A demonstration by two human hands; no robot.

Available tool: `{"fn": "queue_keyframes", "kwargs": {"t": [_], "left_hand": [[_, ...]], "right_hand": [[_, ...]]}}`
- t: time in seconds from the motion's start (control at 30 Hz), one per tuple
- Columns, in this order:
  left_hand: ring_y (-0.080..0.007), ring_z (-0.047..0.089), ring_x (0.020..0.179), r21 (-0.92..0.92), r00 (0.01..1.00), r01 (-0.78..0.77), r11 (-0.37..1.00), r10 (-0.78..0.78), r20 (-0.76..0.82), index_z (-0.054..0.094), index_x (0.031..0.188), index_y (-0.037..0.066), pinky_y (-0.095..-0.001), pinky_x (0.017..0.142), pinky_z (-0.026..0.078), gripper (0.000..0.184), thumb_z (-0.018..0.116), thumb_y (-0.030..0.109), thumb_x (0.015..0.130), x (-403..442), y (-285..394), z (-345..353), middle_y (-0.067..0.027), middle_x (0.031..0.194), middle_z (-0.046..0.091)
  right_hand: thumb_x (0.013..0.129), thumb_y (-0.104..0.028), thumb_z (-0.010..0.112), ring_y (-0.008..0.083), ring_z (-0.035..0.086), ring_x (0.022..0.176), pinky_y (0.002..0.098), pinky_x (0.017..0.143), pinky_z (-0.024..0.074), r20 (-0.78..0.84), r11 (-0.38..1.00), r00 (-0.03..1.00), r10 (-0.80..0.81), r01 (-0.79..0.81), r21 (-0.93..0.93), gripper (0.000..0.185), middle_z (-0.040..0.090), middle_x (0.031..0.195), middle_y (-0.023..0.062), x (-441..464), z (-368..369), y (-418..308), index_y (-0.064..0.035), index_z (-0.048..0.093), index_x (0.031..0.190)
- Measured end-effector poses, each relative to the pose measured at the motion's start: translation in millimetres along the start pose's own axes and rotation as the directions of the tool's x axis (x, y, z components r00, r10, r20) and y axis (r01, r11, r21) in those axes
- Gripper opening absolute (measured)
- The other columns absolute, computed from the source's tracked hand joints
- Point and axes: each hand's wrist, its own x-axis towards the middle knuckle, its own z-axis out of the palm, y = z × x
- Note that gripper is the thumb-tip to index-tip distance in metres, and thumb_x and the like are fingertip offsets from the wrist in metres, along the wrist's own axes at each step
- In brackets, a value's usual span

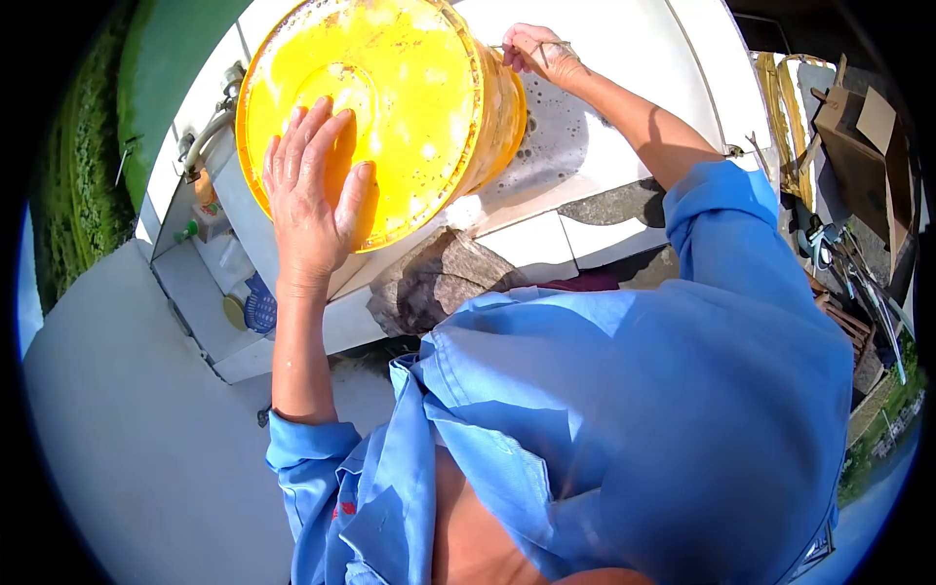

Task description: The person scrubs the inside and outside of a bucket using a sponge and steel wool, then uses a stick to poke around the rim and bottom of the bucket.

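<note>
A large yellow bucket (414, 146) is tilted on a white ledge, its round flat face turned up toward me and its side wall showing on the right. Water drops and specks dot the face. My left hand (314, 200) lies on that face with fingers stretched out and thumb apart. Just past the bucket's right side is my right hand (536, 56), its fingers curled in. A thin wire-like strip crosses the right hand; whether it belongs to the bucket I cannot tell. Wet, foamy spots (539, 127) mark the white surface beside the bucket.
A crumpled grey-brown cloth (439, 283) hangs over the ledge's front. At left are a tap (232, 80), a blue plastic basket (259, 304) and an orange bottle (205, 190). A cardboard box (863, 146) and assorted tools (829, 244) stand at right.
</note>
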Motion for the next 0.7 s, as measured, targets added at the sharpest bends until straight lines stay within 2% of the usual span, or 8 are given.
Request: {"fn": "queue_keyframes", "kwargs": {"t": [0.1,0.13,0.23,0.43,0.47,0.5,0.6,0.7], "left_hand": [[-0.0285,0.037,0.127,0.006,1.0,0.013,1.0,-0.013,0.009,0.054,0.119,0.014,-0.0449,0.107,0.021,0.041,0.056,0.03,0.081,1,0,-2,-0.0074,0.131,0.047],[-0.0285,0.037,0.127,0.005,1.0,0.018,1.0,-0.018,0.011,0.054,0.119,0.014,-0.045,0.107,0.021,0.041,0.057,0.03,0.081,1,1,-2,-0.0076,0.131,0.047],[-0.0284,0.037,0.127,-0.003,1.0,0.027,1.0,-0.027,0.016,0.054,0.119,0.014,-0.0449,0.107,0.021,0.041,0.057,0.029,0.081,0,3,-3,-0.0079,0.131,0.048],[-0.0282,0.037,0.127,-0.005,1.0,0.022,1.0,-0.022,0.007,0.054,0.118,0.013,-0.0442,0.107,0.021,0.04,0.057,0.028,0.081,1,2,-2,-0.008,0.13,0.048],[-0.028,0.037,0.127,-0.006,1.0,0.018,1.0,-0.018,0.002,0.054,0.118,0.014,-0.044,0.107,0.021,0.04,0.057,0.028,0.081,0,2,-2,-0.0078,0.13,0.048],[-0.028,0.037,0.127,-0.005,1.0,0.023,1.0,-0.023,0.009,0.054,0.118,0.014,-0.044,0.107,0.021,0.04,0.057,0.028,0.081,0,2,-2,-0.0078,0.13,0.048],[-0.0273,0.038,0.127,-0.005,1.0,0.02,1.0,-0.02,-0.001,0.055,0.118,0.014,-0.0438,0.107,0.021,0.04,0.058,0.027,0.081,1,1,0,-0.0075,0.13,0.048],[-0.0268,0.038,0.127,-0.017,1.0,0.006,1.0,-0.007,-0.022,0.055,0.119,0.014,-0.0437,0.107,0.022,0.04,0.058,0.027,0.081,0,-1,0,-0.0072,0.13,0.049]], "right_hand": [[0.089,-0.024,0.039,0.0156,0.054,0.059,0.0275,0.057,0.0462,-0.009,0.978,0.985,0.173,-0.173,-0.12,0.031,0.058,0.065,0.006,13,2,14,-0.0028,0.056,0.075],[0.086,-0.023,0.039,0.0169,0.053,0.057,0.0291,0.055,0.0451,0.033,0.963,0.999,-0.002,0.011,-0.268,0.031,0.056,0.062,0.0072,4,0,20,-0.0022,0.055,0.071],[0.084,-0.017,0.037,0.0136,0.05,0.054,0.0268,0.05,0.0439,0.032,0.934,0.988,0.15,-0.131,-0.331,0.024,0.053,0.062,0.0049,-41,2,9,-0.0034,0.054,0.074],[0.086,-0.018,0.038,0.0194,0.053,0.056,0.032,0.052,0.0441,0.134,0.977,0.983,0.129,-0.103,-0.189,0.027,0.054,0.061,0.008,-74,0,-4,-0.0035,0.055,0.071],[0.088,-0.018,0.037,0.0189,0.053,0.056,0.0321,0.051,0.0432,0.015,0.969,1.0,-0.022,0.025,-0.245,0.028,0.054,0.061,0.0068,-63,3,-9,-0.0037,0.055,0.072],[0.09,-0.025,0.035,0.0114,0.048,0.054,0.0251,0.05,0.0428,0.066,0.959,0.987,-0.147,0.158,-0.234,0.03,0.052,0.064,0.0039,-47,-5,-7,-0.0032,0.053,0.08],[0.089,-0.021,0.035,0.0176,0.05,0.056,0.0293,0.055,0.0437,0.044,0.966,0.99,-0.136,0.142,-0.217,0.028,0.052,0.062,0.0062,-14,-4,4,-0.0041,0.054,0.078],[0.091,-0.029,0.036,0.0097,0.044,0.053,0.023,0.05,0.0415,0.055,0.963,0.99,-0.129,0.139,-0.231,0.032,0.051,0.066,0.0015,-21,6,23,-0.0054,0.052,0.079]]}}
